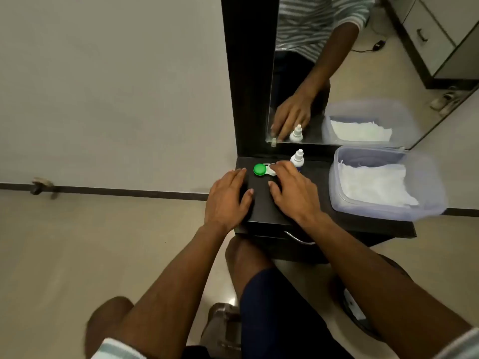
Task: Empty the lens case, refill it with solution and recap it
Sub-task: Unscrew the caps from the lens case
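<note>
A lens case [263,169] lies near the back of the black shelf [261,203]; its left cap is green, its right side is white and partly hidden under my fingertips. A small white solution bottle [298,158] with a blue label stands upright just behind my right hand. My left hand [228,199] rests flat on the shelf's left edge, fingers spread, a little short of the green cap. My right hand [293,191] lies palm down, its fingertips touching the case's white side. Neither hand grips anything.
A translucent plastic tub [425,187] holding white tissue sits at the right of the shelf. A mirror [337,73] stands behind the shelf and reflects a hand, the bottle and the tub. A drawer handle [298,238] shows below the shelf's front edge. My knees are underneath.
</note>
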